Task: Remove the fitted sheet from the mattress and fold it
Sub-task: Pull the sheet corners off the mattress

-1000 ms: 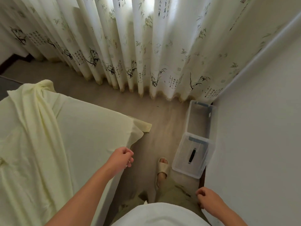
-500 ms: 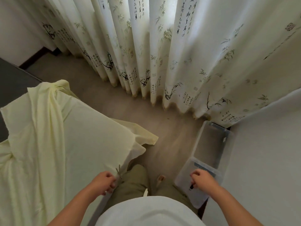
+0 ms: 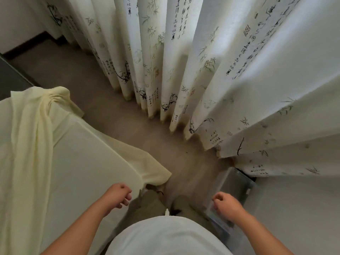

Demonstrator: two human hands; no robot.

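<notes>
Standing at the bed corner, both fists loosely curled, holding nothing: left hand (image 3: 118, 195) over the loosened sheet corner (image 3: 156, 173) at 9 o'clock, right hand (image 3: 227, 204) over a clear bin (image 3: 237, 183). Fitted sheet (image 3: 60, 153) drapes the mattress, bunched at 10 o'clock.

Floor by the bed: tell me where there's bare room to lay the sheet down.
Bare floor runs between the sheet-draped mattress and the curtain hems, widest toward the far left corner. It is crowded near you: the sheet corner trails onto the floor, and a clear plastic bin sits against the wall beside the right hand.
</notes>
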